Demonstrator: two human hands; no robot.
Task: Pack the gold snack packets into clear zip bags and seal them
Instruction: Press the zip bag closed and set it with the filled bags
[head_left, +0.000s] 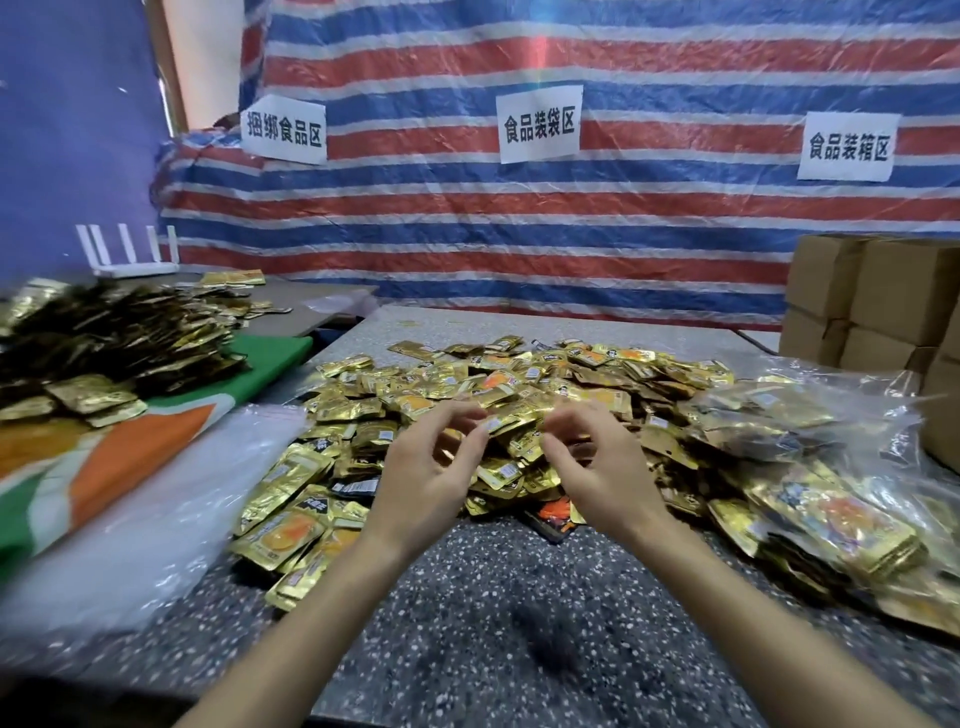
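Head view: packing under way, much left

A heap of loose gold packets fills the middle. Right of the heap lie filled bags; left of it, empty bags. The left hand and right hand hover over the heap's near edge with fingers half curled. Whether either grasps a packet cannot be told. Most of the packing seems undone.

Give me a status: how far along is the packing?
Done: several filled clear bags lie at the right; whether they are sealed can't be told. In hand: nothing plainly gripped; the left hand and right hand hover with loosely curled fingers over the loose packet pile. Left: that large pile is unbagged, and empty zip bags wait at the left.
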